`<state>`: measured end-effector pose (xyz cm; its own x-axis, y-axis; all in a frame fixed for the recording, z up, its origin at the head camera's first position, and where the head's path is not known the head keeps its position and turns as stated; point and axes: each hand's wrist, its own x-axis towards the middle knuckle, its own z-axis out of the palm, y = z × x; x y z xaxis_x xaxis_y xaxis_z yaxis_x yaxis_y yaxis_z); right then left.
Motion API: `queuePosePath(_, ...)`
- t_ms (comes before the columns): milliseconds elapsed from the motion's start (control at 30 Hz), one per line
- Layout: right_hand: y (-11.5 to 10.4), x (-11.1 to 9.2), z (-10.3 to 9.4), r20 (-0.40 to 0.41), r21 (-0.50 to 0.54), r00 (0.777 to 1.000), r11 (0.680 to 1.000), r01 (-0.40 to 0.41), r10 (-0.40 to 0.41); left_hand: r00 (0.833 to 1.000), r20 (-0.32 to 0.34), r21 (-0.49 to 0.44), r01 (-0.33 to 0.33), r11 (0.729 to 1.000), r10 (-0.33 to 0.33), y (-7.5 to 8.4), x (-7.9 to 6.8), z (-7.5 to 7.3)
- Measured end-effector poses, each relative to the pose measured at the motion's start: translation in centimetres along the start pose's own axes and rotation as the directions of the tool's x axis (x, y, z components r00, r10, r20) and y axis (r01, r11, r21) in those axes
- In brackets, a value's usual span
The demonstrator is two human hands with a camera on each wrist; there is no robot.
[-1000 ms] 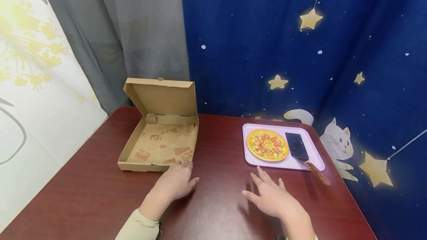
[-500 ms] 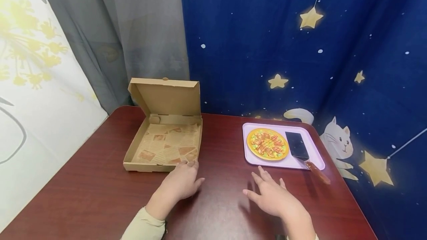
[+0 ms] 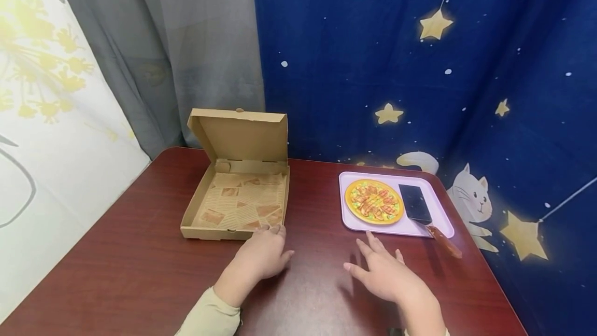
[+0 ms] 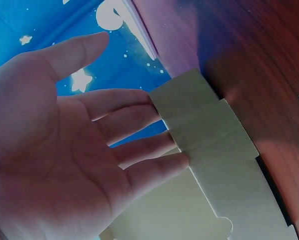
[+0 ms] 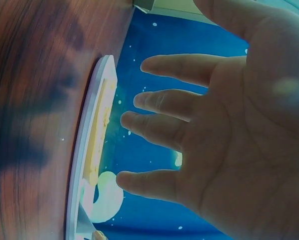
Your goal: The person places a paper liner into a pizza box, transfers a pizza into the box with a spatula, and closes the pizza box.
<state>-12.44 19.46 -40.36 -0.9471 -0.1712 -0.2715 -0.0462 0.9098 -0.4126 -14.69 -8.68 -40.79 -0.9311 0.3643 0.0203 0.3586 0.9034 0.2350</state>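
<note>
Reddish-brown desk [image 3: 313, 206] fronts grey curtain [image 3: 214, 40] and starry blue curtain [image 3: 345, 56]; left hand [image 3: 262, 254], fingers straight, touches cardboard box [image 3: 210, 233], right hand [image 3: 386, 276] hovers, fingers spread.

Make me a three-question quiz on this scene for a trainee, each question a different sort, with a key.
1. Multiple choice: how many of the hands touch the cardboard box?
A) none
B) one
C) both

2. True or false: in the head view, the handle of the spatula sticks out past the edge of the tray.

3. Fill in the blank: in the head view, the pizza lies to the ____ of the spatula.

Key:
1. B: only the left hand touches it, with its fingertips at the front edge.
2. True.
3. left
</note>
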Motion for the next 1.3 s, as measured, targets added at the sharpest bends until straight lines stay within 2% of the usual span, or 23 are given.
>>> queuePosePath(233,0.8,-0.2,-1.1,-0.073,-0.032,0.997,1.0,0.001,-0.003,0.999,0.031,-0.025,0.029,0.999,-0.028,-0.2,0.2,-0.1)
queuePosePath(467,3.4,-0.3,-4.2,-0.179,-0.111,0.984,0.993,-0.038,0.018,0.999,0.037,-0.065,0.043,0.997,-0.04,-0.5,0.1,-0.1)
queuePosePath(567,5.0,-0.1,-5.7,-0.201,-0.129,0.978,0.988,-0.081,0.054,0.998,0.045,-0.075,0.037,0.996,-0.034,-0.6,0.0,-0.2)
queuePosePath(767,8.5,0.6,-7.9,-0.176,-0.116,0.968,0.972,-0.203,0.181,0.998,0.053,-0.088,0.029,0.996,-0.025,-1.1,-0.3,0.0)
queuePosePath(933,10.8,1.0,-8.5,-0.128,-0.081,0.972,0.975,-0.209,0.198,0.999,0.041,-0.11,0.037,0.993,-0.033,-1.8,-0.7,0.0)
queuePosePath(1100,11.8,1.2,-8.3,-0.101,-0.068,0.97,0.972,-0.227,0.219,0.999,0.031,-0.119,0.043,0.992,-0.039,-2.4,-1.1,-0.3)
queuePosePath(1300,12.4,1.5,-7.8,-0.106,-0.024,0.957,0.962,-0.273,0.269,0.999,0.023,-0.136,0.037,0.99,-0.034,-2.7,-1.4,-0.7)
